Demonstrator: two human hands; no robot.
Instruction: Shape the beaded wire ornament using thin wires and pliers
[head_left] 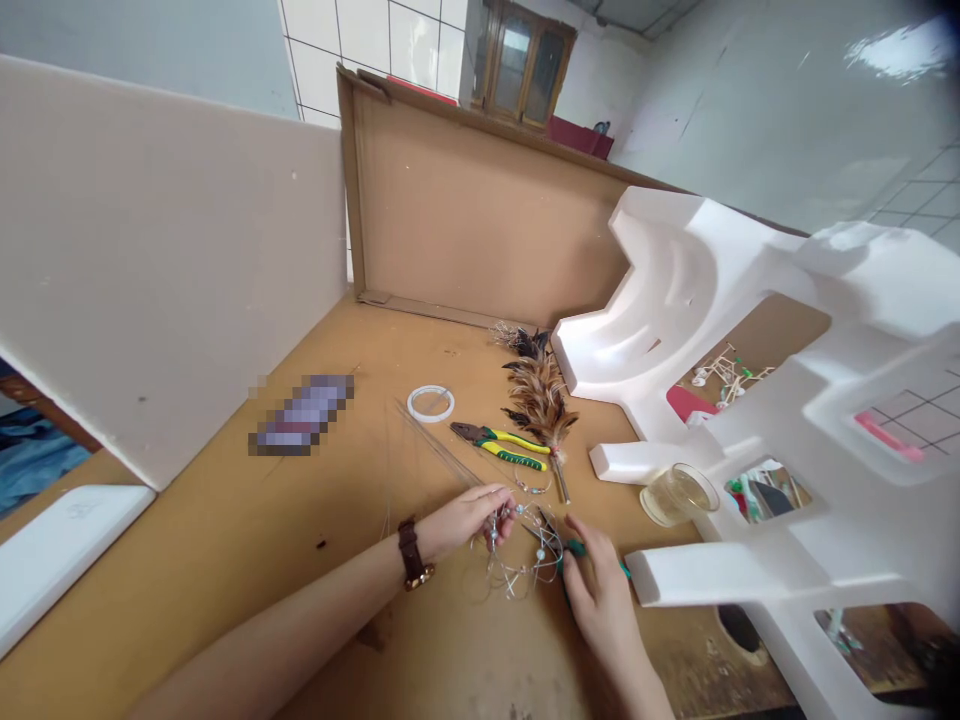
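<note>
My left hand (491, 512) pinches a thin wire ring strung with small pale beads (540, 554), its loops hanging out to the right of my fingers. My right hand (600, 585) is closed around small green-handled pliers (575, 548), whose dark jaws point up and left, close by the beaded wire ring. How far those jaws are apart I cannot make out. Just beyond lie yellow-and-green pliers (502, 446) and a smaller beaded wire loop (532, 486). Long thin straight wires (442, 443) run toward my left hand.
A bundle of brown feathers (541, 385) lies behind the pliers. A white ring (430, 403) and a blurred-out flat object (304, 412) are farther left. White foam packing (705, 560) stands at right, with a glass cup (677, 494) beside it. A cardboard tray (487, 205) closes off the back.
</note>
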